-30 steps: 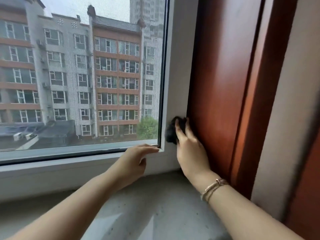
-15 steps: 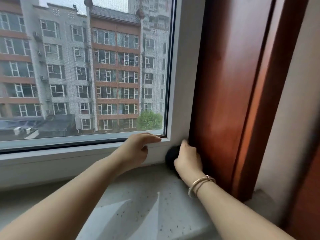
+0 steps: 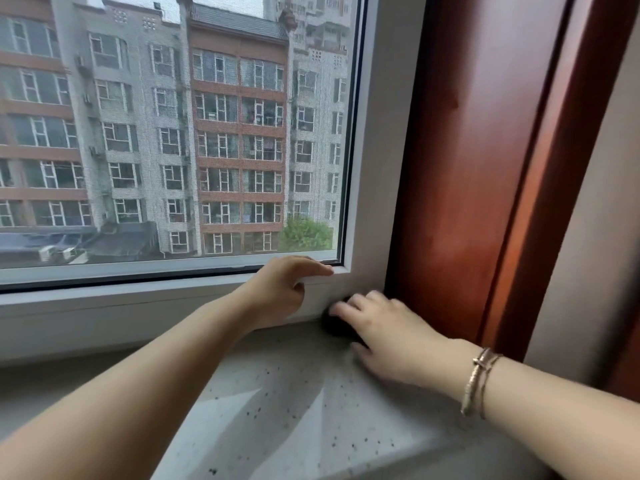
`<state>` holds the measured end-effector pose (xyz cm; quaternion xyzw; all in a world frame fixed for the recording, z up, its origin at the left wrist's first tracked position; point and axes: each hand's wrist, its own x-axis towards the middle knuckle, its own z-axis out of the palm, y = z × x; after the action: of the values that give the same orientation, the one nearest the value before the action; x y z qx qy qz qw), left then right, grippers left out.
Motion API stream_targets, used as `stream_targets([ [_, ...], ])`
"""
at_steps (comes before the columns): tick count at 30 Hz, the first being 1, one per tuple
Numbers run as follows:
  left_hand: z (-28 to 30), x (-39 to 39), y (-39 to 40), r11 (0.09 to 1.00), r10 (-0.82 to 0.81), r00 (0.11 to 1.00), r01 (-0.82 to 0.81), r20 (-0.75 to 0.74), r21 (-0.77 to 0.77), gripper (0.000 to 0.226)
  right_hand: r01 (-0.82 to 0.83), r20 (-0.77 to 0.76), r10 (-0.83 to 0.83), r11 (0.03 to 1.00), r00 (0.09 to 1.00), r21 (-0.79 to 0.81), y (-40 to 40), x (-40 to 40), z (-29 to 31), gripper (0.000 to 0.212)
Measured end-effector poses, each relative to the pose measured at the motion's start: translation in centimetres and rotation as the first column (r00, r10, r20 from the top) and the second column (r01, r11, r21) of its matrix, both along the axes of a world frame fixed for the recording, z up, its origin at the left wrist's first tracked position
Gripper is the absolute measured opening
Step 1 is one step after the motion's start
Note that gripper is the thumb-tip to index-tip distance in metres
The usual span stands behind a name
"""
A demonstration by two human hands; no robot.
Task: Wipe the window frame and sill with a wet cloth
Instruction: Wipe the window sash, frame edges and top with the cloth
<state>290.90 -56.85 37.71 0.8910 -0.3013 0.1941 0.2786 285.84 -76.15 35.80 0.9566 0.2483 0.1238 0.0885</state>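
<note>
Since half a second ago my right hand point(image 3: 388, 332) has dropped from the frame's upright to the bottom corner, and its fingers have gone from bunched to laid flatter over the cloth point(image 3: 334, 323); my left hand point(image 3: 282, 289) has barely shifted.

Going left to right: my left hand rests on the lower rail of the white window frame point(image 3: 377, 168), fingers straight and together along the ledge, thumb tucked beneath, holding nothing. Just right of it, nearly touching, the dark cloth sits wadded where frame meets sill point(image 3: 294, 410). My right hand covers it, fingers slightly spread and pressing down; whether the thumb hooks under the wad I cannot tell. Only a small dark edge of cloth shows left of the fingertips. Right of that hand stands the reddish wood panel point(image 3: 460, 168).

I count two hands, one cloth, and two thin bracelets point(image 3: 479, 382) on the right wrist.
</note>
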Motion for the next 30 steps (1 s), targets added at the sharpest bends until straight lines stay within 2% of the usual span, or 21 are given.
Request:
stream_targets([
  [3,0.2,0.2,0.1,1.0,0.007,1.0,-0.007,-0.02,0.012,0.066,0.032,-0.253,-0.027,0.999,0.967,0.016,0.0,0.6,-1.3,0.056],
  [10,0.0,-0.1,0.1,1.0,0.015,0.999,-0.015,-0.052,-0.003,0.069,0.195,-0.305,-0.204,0.979,0.93,-0.061,0.5,1.5,-1.0,0.053],
  [13,0.0,-0.4,0.2,1.0,0.027,0.998,-0.027,-0.059,-0.005,0.071,0.26,-0.342,-0.247,0.966,0.907,-0.009,0.4,1.7,-1.2,0.054],
  [17,0.7,-0.9,0.4,0.999,0.05,0.993,-0.05,-0.109,0.004,0.071,0.266,-0.43,-0.169,0.948,0.887,0.176,0.8,1.4,-0.9,0.058],
  [24,1.5,-2.1,1.6,0.994,0.102,0.984,-0.105,-0.143,-0.01,0.067,0.186,-0.418,-0.09,0.963,0.904,0.195,3.2,0.5,-0.8,0.057],
  [30,1.5,-2.5,1.7,0.991,0.126,0.981,-0.132,-0.148,-0.03,0.07,-0.013,-0.4,0.104,0.975,0.91,0.222,4.1,0.5,-1.5,0.054],
])
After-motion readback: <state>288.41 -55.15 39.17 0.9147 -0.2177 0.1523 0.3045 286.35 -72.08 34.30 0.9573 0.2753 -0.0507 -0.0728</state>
